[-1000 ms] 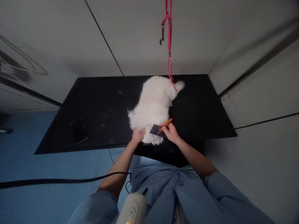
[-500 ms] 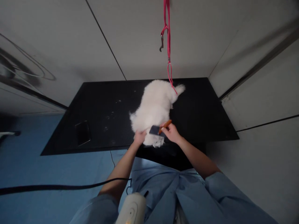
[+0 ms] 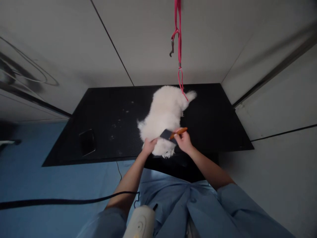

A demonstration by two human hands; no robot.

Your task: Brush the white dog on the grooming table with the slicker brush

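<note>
Dim, even indoor light fills the head view, with no lamp in sight. The white dog [image 3: 164, 117] is the brightest patch, its fur nearly blown out and detail lost, while the black table [image 3: 106, 112] swallows almost all texture. Wide-angle distortion bends the wall seams toward the edges. The pale dryer [image 3: 140, 223] at the bottom edge sits soft and out of focus.
</note>
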